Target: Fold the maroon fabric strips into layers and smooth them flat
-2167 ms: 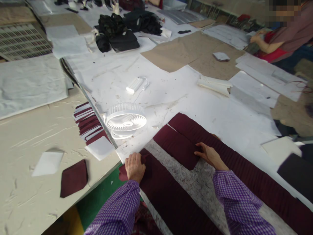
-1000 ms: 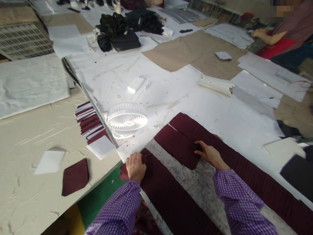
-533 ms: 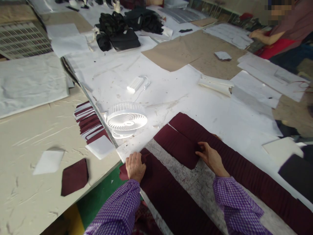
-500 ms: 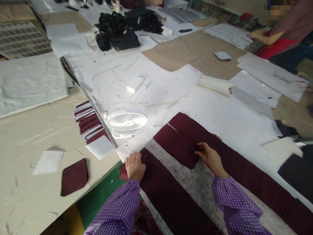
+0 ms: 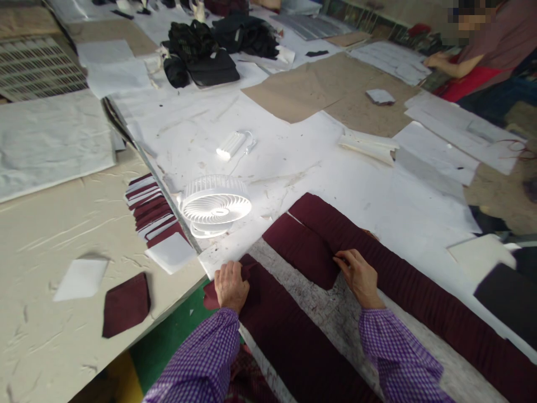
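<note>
My left hand [image 5: 231,285] is closed on the upper left end of a long dark maroon fabric strip [image 5: 289,319], where a loose flap of cloth shows beside the fingers. My right hand [image 5: 356,274] pinches the right edge of a shorter maroon piece [image 5: 304,249] between thumb and fingertips. That piece lies against a second long row of overlapping maroon pieces [image 5: 419,280], which runs down to the lower right. A speckled grey surface [image 5: 310,291] shows between the strips.
A white fan [image 5: 216,204] stands beyond my left hand. Left of it lie stacked maroon and white pieces [image 5: 153,210], a white sheet [image 5: 81,279] and a maroon piece [image 5: 126,305]. Dark cloth [image 5: 201,53] is piled farther back. A person [image 5: 482,56] stands at the upper right.
My right hand has shifted slightly left and down, its fingers drawn closer together at the edge of the short maroon piece. My left hand has hardly moved.
</note>
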The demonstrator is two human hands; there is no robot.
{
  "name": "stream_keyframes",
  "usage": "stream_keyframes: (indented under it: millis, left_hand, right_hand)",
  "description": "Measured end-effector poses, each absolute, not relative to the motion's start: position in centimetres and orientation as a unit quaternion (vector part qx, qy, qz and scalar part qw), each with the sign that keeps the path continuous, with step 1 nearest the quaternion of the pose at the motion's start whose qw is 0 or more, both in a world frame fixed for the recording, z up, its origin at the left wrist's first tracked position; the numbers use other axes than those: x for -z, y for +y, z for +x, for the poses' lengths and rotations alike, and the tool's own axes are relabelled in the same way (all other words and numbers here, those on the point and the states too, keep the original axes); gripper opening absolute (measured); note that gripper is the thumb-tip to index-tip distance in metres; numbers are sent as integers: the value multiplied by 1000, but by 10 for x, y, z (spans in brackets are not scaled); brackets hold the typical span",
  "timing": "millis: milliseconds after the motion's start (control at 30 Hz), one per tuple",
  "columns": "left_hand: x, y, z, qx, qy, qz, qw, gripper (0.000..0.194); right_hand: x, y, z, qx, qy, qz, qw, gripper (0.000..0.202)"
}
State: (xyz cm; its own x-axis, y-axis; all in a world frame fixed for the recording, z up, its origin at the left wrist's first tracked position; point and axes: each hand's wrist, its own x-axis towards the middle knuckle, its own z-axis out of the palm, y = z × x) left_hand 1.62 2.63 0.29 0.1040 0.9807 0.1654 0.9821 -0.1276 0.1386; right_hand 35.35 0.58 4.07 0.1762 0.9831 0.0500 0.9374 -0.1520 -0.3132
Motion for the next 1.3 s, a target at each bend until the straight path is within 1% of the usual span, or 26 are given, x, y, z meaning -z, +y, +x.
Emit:
stream_keyframes:
  millis: [233, 400, 567, 700, 800, 1000, 1300]
  left_hand:
    - [-2, 26, 16, 112, -663, -740, 1, 17]
    - [-3, 26, 17, 112, -664, -740, -2, 17]
    - [-3, 26, 16, 110, -662, -741, -5, 16]
    - [-2, 26, 16, 108, -664, -740, -7, 17]
    - [-2, 26, 16, 107, -664, -740, -9, 17]
    - [-2, 26, 16, 108, -664, -740, -6, 16]
    - [-2, 26, 16, 107, -663, -741, -4, 16]
  right_hand:
    - [-43, 6, 348, -82, -614, -763, 182, 30]
    - [-41, 9, 349, -119, -595, -759, 235, 31]
    - [-36, 10, 352, -160, -536, -791, 247, 38]
    - [-30, 8, 356, -199, -483, -822, 228, 43]
    - [-25, 7, 359, -227, -468, -831, 195, 45]
    - [-19, 7, 361, -268, -475, -829, 123, 29]
    - [-19, 10, 359, -216, -504, -834, 58, 26]
